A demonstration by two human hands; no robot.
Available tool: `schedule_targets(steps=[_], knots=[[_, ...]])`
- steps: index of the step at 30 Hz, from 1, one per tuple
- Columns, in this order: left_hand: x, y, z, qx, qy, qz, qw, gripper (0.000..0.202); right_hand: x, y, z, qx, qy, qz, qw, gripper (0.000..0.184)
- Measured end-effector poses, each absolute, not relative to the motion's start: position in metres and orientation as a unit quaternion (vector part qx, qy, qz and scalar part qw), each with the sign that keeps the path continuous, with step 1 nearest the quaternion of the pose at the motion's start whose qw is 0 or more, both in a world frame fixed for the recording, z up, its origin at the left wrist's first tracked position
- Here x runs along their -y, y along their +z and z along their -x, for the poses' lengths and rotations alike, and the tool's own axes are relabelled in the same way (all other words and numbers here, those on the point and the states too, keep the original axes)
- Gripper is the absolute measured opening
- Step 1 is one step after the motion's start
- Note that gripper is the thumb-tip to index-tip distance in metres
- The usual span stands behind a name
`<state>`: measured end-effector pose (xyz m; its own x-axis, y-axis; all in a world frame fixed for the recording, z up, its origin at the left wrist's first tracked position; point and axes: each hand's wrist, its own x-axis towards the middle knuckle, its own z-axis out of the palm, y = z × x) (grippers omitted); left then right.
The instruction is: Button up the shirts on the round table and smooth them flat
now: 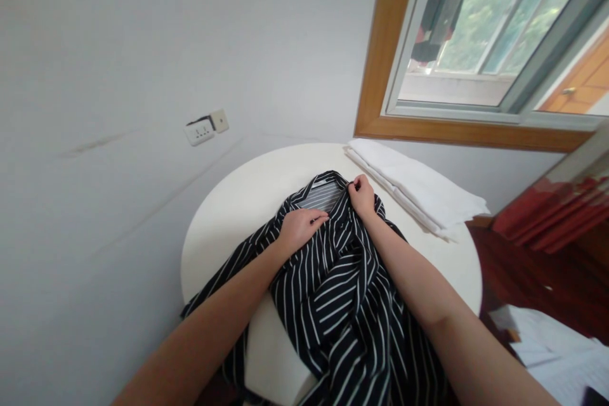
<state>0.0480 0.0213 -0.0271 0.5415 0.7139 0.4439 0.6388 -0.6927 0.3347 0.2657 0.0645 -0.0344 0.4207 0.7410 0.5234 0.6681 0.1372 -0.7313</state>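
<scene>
A black shirt with white stripes (333,295) lies spread on a round white table (219,216), its collar pointing away from me and its lower part hanging toward me. My left hand (301,228) is closed in a pinch at the left front, just below the neck opening. On the right side of the collar, my right hand (362,195) pinches the fabric between thumb and fingers. The paler striped inside of the neck shows between my hands. One sleeve trails out to the left beneath my left forearm.
Folded white cloth (419,187) lies at the table's back right edge. A wall with a socket (200,131) borders the left and back. A wood-framed window (457,38) is at right, above a red curtain (561,216). White papers (556,349) sit at lower right.
</scene>
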Motion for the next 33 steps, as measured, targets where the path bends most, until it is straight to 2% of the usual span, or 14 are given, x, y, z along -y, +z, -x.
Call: schedule_targets(steps=[4, 8, 12, 15, 18, 20, 23, 26, 29, 33], knots=[[-0.027, -0.023, -0.039, -0.393, 0.282, -0.872, 0.074, 0.031, -0.066, -0.035, -0.271, 0.510, 0.034, 0.663, 0.547, 0.004], [-0.038, -0.020, -0.022, -0.413, 0.249, -0.876, -0.001, 0.033, -0.069, -0.035, -0.278, 0.505, 0.006, 0.665, 0.549, 0.006], [-0.056, -0.020, -0.008, -0.443, 0.213, -0.867, -0.081, 0.037, -0.076, -0.034, -0.281, 0.533, -0.039, 0.668, 0.518, 0.011], [-0.072, -0.021, -0.005, -0.418, 0.204, -0.879, -0.103, 0.037, -0.081, -0.027, -0.278, 0.579, -0.067, 0.651, 0.485, 0.018], [-0.088, -0.018, -0.008, -0.387, 0.203, -0.894, -0.095, 0.034, -0.074, -0.014, -0.267, 0.639, -0.095, 0.610, 0.459, 0.033], [-0.096, -0.015, -0.012, -0.370, 0.199, -0.903, -0.088, 0.032, -0.061, -0.005, -0.256, 0.704, -0.091, 0.564, 0.422, 0.036], [-0.097, -0.006, -0.020, -0.340, 0.189, -0.915, -0.105, 0.024, -0.034, -0.001, -0.236, 0.815, -0.052, 0.487, 0.310, 0.028], [-0.085, 0.000, -0.033, -0.344, 0.218, -0.905, -0.119, 0.017, -0.011, -0.012, -0.222, 0.844, -0.044, 0.482, 0.232, 0.025], [-0.068, -0.004, -0.049, -0.408, 0.288, -0.864, -0.068, 0.020, -0.002, -0.027, -0.218, 0.827, -0.039, 0.511, 0.230, 0.023], [-0.051, -0.025, -0.057, -0.436, 0.359, -0.822, 0.076, 0.028, -0.006, -0.037, -0.219, 0.804, -0.007, 0.523, 0.282, 0.016]])
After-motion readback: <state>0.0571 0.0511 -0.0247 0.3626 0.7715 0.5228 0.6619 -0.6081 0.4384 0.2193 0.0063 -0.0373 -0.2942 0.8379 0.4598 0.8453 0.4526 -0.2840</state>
